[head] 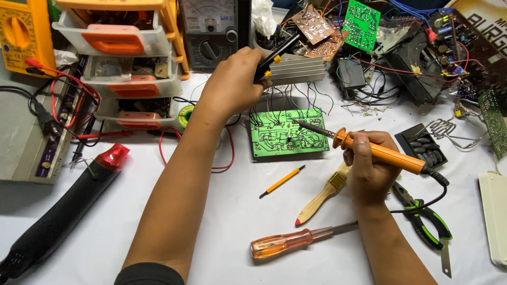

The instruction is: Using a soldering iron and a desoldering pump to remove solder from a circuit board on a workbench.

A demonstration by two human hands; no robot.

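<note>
Centrally, green circuit board (288, 133) flat on the white table (222, 221), solder side up, thin wires running from its upper edge to a ribbed metal heat sink (296, 68) just above.

Right hand (369, 169), lower right of centre: fingers wrapped around an orange soldering iron (388, 154), tip touching the board near its middle right. Left hand (232, 84), upper centre: fingers closed around a black-and-yellow desoldering pump (274, 57), nozzle raised above the heat sink, apart from the board.

Risk, as judged: hot tip sliding sideways and bridging neighbouring joints; iron shaft close to the thin wires at the board's upper edge, insulation likely to scorch on contact. Iron cord (430, 200) draped by the green-handled pliers (425, 219); a snag there could jerk the tip.

Room: open table in the lower centre, broken only by an orange-handled screwdriver (296, 241), a wooden brush (322, 195) and a small yellow tool (282, 181). Black heat gun (68, 206) at lower left. Upper frame crowded with drawers (124, 53), meters and loose boards; little clearance beyond the heat sink.
</note>
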